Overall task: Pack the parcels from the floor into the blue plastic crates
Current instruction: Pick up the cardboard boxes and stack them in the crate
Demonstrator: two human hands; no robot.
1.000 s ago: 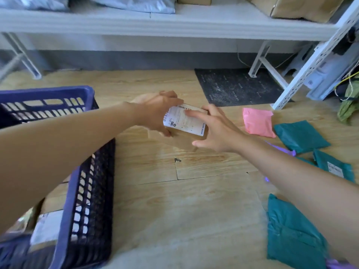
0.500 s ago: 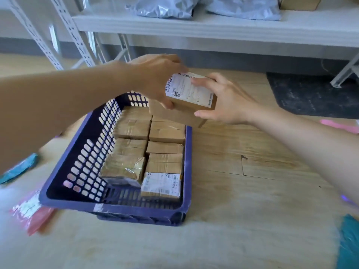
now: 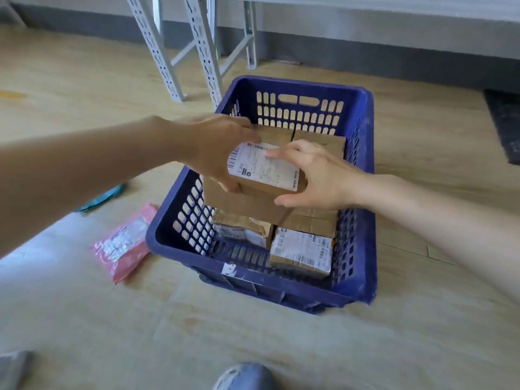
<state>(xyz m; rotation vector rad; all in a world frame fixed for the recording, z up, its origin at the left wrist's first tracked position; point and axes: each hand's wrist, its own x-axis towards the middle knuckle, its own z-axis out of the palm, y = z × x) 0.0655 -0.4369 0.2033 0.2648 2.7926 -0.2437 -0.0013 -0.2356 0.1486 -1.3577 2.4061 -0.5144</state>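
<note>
1. The left hand (image 3: 216,153) held the left side of a brown cardboard box (image 3: 247,204), with its fingers curled round the edge.
2. The right hand (image 3: 318,178) gripped the right side of the same box. Its fingers lay on the white label (image 3: 261,167) and its thumb pressed on the near side.
3. The box was between both hands, a little tilted, over the middle of the blue crate (image 3: 281,288), which stood on the wooden floor (image 3: 281,339).
4. Under the hands, more brown boxes covered the bottom of the crate. One labelled box (image 3: 302,253) lay below the right wrist, and a film-wrapped box (image 3: 242,225) lay just beside it.
5. Left of the grip, outside the crate and below the left forearm, a pink parcel (image 3: 123,243) lay on the floor, with a teal parcel (image 3: 101,197) near it.
6. Beyond the left hand stood the white shelf legs (image 3: 202,49).
</note>
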